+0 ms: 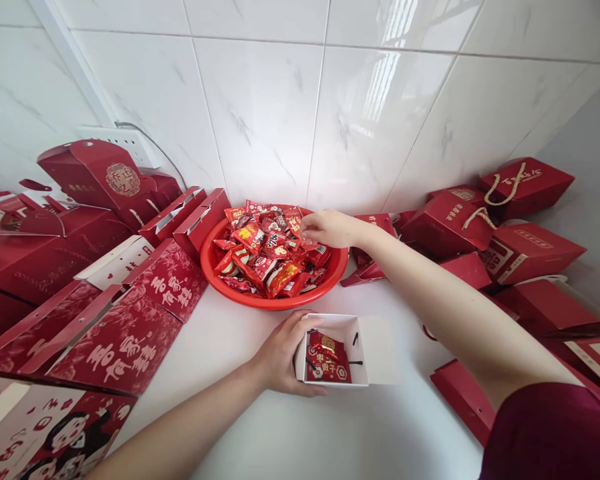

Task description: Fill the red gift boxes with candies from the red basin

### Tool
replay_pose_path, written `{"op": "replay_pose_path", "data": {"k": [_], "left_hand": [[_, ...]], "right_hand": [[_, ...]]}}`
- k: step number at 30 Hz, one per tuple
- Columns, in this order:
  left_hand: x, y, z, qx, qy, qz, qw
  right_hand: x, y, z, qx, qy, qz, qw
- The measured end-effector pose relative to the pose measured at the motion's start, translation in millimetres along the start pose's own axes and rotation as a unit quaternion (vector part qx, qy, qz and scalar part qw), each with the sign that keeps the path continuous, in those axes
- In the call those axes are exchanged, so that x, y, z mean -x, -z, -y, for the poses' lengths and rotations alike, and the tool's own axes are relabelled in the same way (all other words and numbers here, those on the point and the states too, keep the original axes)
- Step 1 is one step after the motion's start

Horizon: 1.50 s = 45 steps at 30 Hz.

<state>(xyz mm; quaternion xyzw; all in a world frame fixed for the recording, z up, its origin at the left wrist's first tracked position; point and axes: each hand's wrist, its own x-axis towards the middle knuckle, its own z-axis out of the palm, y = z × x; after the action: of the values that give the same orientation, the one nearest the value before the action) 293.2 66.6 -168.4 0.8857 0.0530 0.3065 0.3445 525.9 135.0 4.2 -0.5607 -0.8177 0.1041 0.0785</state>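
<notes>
My left hand grips a small white-walled box from its left side, fingers behind it and thumb along the near edge. The box's mouth faces me and its white flap sticks out to the right. Inside lie red wrapped snack packets with gold print, and dark cord ends show at its walls. My right hand is over the right side of a red plastic basin heaped with wrapped sweets. Its fingers are curled down among the wrappers; whatever is between their tips is hidden.
Open red gift boxes stand in rows on the left. More red boxes, some with rope handles, are piled on the right. A power strip lies by the tiled wall. The table is white.
</notes>
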Motion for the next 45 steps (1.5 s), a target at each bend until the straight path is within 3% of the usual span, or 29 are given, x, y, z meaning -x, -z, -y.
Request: {"op": "replay_pose_path", "data": {"k": [3,7,10,14,17,21,24,28,36,40,45], "left_hand": [[-0.3,0.0,0.0,-0.003,-0.002,-0.004,1.000],[0.8,-0.2,0.9,-0.005,0.002,0.002,1.000],[2.0,-0.7,1.6,-0.003,0.005,0.007,1.000],[1.6,-0.7,1.4,-0.003,0.005,0.004,1.000],[0.5,-0.6,1.2,-0.002,-0.002,0.000,1.000],[1.5,-2.3,2.5,-0.019,-0.045,-0.020,0.999],[3.7,-4.1,4.1,-0.048,-0.061,-0.052,0.996],[4.1,-4.0,4.5,-0.053,-0.048,-0.051,0.996],[1.7,0.0,1.9,-0.040,-0.016,-0.039,0.998],[2.4,-0.3,2.9,-0.034,-0.029,-0.032,0.999],[-0.3,-0.9,-0.1,-0.032,-0.018,-0.033,0.999]], "right_hand": [[1.6,-3.1,-4.3,0.026,-0.033,0.105,0.994],[-0.6,-26.0,-7.1,0.077,-0.096,0.217,0.968],[-5.2,-45.2,-5.2,0.103,-0.118,0.261,0.953],[-10.8,-54.1,-3.9,0.104,-0.134,0.270,0.948],[-11.2,-47.4,-3.0,0.105,-0.155,0.205,0.961],[-9.5,-36.2,3.8,0.123,-0.190,0.011,0.974],[-13.0,-36.8,10.7,0.120,-0.154,-0.087,0.977],[-27.9,-51.2,10.9,0.101,-0.067,-0.099,0.988],[-48.4,-69.2,-0.7,0.087,-0.049,-0.129,0.987],[-26.1,-55.1,3.4,0.087,-0.076,-0.174,0.978],[35.8,-33.8,11.0,0.075,-0.090,-0.228,0.967]]}}
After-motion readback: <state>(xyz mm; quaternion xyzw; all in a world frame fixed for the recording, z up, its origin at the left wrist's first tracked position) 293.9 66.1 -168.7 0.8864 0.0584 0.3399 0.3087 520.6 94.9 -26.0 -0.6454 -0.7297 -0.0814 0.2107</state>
